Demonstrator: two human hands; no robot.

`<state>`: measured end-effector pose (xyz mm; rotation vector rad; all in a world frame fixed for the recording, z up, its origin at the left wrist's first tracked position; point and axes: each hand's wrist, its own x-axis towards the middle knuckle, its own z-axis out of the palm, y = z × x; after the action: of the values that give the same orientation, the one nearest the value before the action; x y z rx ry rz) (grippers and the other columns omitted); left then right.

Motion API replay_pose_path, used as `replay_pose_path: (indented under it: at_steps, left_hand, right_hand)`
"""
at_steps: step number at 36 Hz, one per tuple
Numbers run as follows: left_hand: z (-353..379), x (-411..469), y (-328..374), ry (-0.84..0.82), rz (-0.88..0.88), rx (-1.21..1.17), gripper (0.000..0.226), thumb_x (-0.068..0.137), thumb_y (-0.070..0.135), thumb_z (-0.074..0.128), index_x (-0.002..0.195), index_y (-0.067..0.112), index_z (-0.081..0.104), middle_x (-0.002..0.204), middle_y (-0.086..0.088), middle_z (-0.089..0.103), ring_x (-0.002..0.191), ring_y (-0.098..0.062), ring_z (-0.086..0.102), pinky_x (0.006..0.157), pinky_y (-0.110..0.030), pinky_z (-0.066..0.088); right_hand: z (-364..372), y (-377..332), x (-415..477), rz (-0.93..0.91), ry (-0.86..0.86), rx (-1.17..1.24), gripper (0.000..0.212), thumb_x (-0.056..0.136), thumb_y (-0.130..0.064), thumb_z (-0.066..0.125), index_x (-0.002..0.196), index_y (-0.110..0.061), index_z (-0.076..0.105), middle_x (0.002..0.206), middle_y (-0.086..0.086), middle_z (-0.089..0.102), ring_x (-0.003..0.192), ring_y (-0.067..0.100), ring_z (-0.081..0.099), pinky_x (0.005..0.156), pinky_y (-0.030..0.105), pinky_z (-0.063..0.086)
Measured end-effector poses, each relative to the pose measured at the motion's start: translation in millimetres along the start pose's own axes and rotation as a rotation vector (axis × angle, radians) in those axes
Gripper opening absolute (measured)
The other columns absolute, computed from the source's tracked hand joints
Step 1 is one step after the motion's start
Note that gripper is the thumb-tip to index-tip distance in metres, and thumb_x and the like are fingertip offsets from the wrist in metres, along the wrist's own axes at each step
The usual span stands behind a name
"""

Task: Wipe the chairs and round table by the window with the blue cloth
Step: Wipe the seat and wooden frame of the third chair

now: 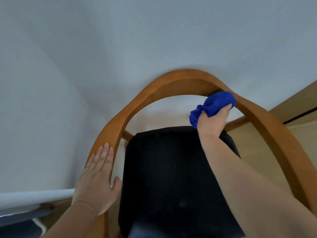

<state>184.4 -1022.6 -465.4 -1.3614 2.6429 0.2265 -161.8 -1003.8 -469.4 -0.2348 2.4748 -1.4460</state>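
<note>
A wooden chair with a curved brown back rail (173, 79) and a black seat cushion (171, 177) fills the view from above. My right hand (212, 122) grips a bunched blue cloth (216, 104) and presses it against the inner side of the rail at the upper right. My left hand (97, 179) lies flat, fingers straight, on the rail's left arm, with the thumb on the inner edge. The round table is not in view.
A pale wall (120, 40) stands right behind the chair. A white ledge (34, 194) runs along the lower left. Light wooden floor (253, 152) shows to the right, with a beige panel (295, 103) at the right edge.
</note>
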Motion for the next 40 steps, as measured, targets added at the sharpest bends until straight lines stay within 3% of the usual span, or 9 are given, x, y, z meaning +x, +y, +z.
replay_pose_path:
  at_steps: [5,10,16,19,23,25,31,36,40]
  left_hand:
    - [1,0,5,0.017,-0.004,-0.037,0.078,0.084,0.055,0.020,0.148,0.018,-0.004,0.156,0.001,-0.005,0.144,-0.014,-0.002,0.117,-0.036,0.009]
    - [-1,1,6,0.004,-0.004,-0.022,0.080,0.082,0.057,0.019,0.146,0.020,-0.012,0.155,0.002,-0.012,0.143,-0.013,-0.008,0.115,-0.034,0.001]
    - [-4,1,7,0.003,0.000,-0.038,0.080,0.081,0.057,0.018,0.146,0.020,-0.011,0.155,0.002,-0.012,0.143,-0.013,-0.008,0.114,-0.034,0.000]
    - [-7,2,8,0.023,0.001,-0.056,0.078,0.082,0.056,0.018,0.146,0.020,-0.011,0.155,0.003,-0.013,0.142,-0.011,-0.012,0.114,-0.032,-0.004]
    - [-8,2,7,0.026,0.019,-0.073,0.076,0.083,0.052,0.018,0.145,0.020,-0.013,0.155,0.002,-0.014,0.142,-0.010,-0.015,0.116,-0.031,-0.006]
    - [-6,2,5,0.027,0.029,-0.094,0.077,0.082,0.048,0.019,0.147,0.018,-0.009,0.156,0.001,-0.012,0.143,-0.010,-0.013,0.118,-0.031,-0.002]
    - [-5,-3,1,0.119,0.067,-0.230,0.069,0.084,0.037,0.028,0.146,0.007,0.027,0.154,-0.006,0.021,0.143,-0.016,0.016,0.117,-0.038,0.016]
    - [-8,-5,5,0.197,0.030,-0.344,0.062,0.089,0.038,0.028,0.141,0.008,0.039,0.148,-0.005,0.037,0.138,-0.014,0.028,0.115,-0.033,0.021]
    - [-17,-12,12,0.174,-0.070,-0.427,0.056,0.095,0.039,0.030,0.147,0.018,0.027,0.150,-0.001,0.034,0.136,-0.015,0.033,0.111,-0.030,0.026]
  right_hand:
    - [1,1,22,0.033,0.042,-0.102,0.098,0.086,-0.010,0.064,0.152,-0.014,-0.009,0.157,0.010,0.016,0.133,0.025,0.041,0.107,0.034,0.034]
    - [23,-11,12,-0.038,0.040,-0.192,0.096,0.088,-0.011,0.062,0.152,-0.011,-0.009,0.160,0.014,0.001,0.128,0.027,0.047,0.101,0.031,0.041]
    - [59,-21,-29,-0.301,-0.229,-0.220,0.095,0.087,-0.009,0.061,0.151,-0.010,-0.008,0.159,0.016,-0.013,0.137,0.036,0.035,0.105,0.036,0.040]
    - [75,-26,-63,-0.403,-0.376,-0.247,0.093,0.088,-0.007,0.060,0.151,-0.008,-0.007,0.158,0.017,-0.014,0.135,0.035,0.037,0.102,0.034,0.042]
    - [85,-18,-102,-0.541,-0.590,-0.318,0.093,0.089,-0.010,0.060,0.150,-0.004,-0.011,0.158,0.020,-0.013,0.141,0.037,0.025,0.110,0.038,0.036]
    - [84,-10,-120,-0.588,-0.713,-0.369,0.093,0.089,-0.012,0.060,0.150,-0.007,-0.011,0.158,0.017,-0.013,0.137,0.038,0.034,0.106,0.036,0.040]
    - [72,16,-141,-0.596,-1.024,-0.464,0.098,0.091,-0.017,0.059,0.149,-0.018,-0.021,0.161,0.007,-0.005,0.113,0.026,0.057,0.094,0.032,0.049]
    - [42,24,-138,-0.617,-1.114,-0.489,0.093,0.091,-0.014,0.058,0.152,-0.026,-0.012,0.161,-0.003,-0.006,0.125,0.021,0.049,0.102,0.033,0.044]
    - [-1,17,-140,-0.613,-1.107,-0.419,0.089,0.092,-0.015,0.058,0.153,-0.028,-0.006,0.161,-0.006,0.003,0.130,0.016,0.043,0.106,0.027,0.037]
